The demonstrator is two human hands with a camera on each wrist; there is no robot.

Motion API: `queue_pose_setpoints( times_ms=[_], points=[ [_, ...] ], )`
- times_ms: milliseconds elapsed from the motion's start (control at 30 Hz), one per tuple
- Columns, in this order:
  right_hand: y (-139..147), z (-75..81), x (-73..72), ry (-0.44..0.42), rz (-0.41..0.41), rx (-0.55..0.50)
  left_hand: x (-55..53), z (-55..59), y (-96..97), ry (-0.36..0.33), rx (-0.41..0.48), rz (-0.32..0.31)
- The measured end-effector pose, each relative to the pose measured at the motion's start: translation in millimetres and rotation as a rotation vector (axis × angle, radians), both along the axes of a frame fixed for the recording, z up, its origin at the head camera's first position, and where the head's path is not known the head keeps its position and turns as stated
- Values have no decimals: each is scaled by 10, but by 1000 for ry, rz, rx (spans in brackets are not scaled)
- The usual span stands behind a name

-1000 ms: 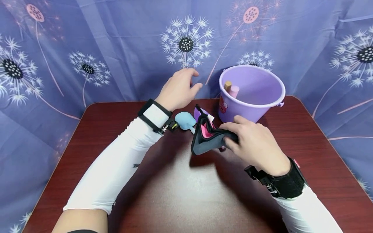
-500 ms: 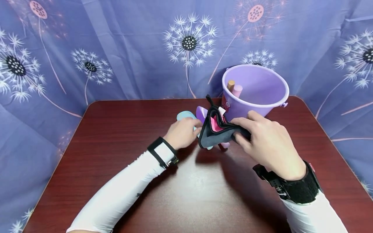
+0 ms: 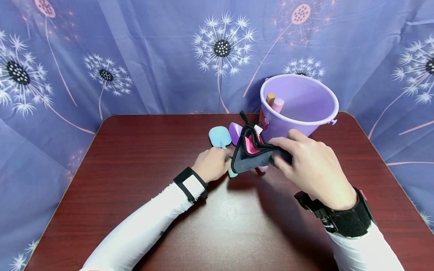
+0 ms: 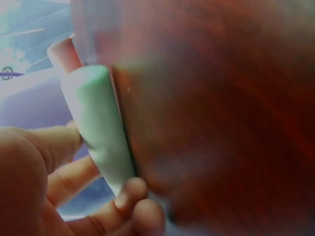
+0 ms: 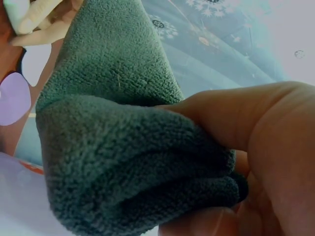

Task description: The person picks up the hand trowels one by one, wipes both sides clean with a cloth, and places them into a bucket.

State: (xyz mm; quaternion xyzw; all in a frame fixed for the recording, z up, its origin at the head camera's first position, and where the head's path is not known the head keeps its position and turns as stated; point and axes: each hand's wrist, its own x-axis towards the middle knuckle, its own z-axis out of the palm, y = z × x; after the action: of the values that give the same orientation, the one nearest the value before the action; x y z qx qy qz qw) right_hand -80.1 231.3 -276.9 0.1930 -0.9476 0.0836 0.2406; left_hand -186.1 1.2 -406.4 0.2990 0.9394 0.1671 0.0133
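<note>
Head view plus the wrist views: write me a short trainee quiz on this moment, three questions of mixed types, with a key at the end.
1. True or false: the left hand grips the handle of the blue tool.
2. Count: how many sticks show inside the bucket?
3. Multiple choice: what does the right hand hold?
a) the bucket
b) the cloth
c) the blue tool

Key: 1. True; the left wrist view shows its fingers round the handle. 2. Two, one tan and one pink. 3. b; the right wrist view shows the cloth pinched between thumb and fingers.
</note>
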Motion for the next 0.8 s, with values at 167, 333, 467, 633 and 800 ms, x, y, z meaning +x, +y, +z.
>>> queue_pose_setpoints(
  times_ms=[167,333,467,633,800],
  points=[
    [-6,-10,-9,-5,9,2,62,26,-70,-27,-6,74],
    [-12,-23,-20,-6,13,8,114,44,-158,-37,9,126],
    [-14,-32,-29,-8,15,9,137,35,-238,2,11,165],
    [-17,-49,-36,-16,15,8,162,23,-336,-6,35,235],
    [-23,-65,-42,-27,12,10,186,50,-426,-64,32,306]
  ],
)
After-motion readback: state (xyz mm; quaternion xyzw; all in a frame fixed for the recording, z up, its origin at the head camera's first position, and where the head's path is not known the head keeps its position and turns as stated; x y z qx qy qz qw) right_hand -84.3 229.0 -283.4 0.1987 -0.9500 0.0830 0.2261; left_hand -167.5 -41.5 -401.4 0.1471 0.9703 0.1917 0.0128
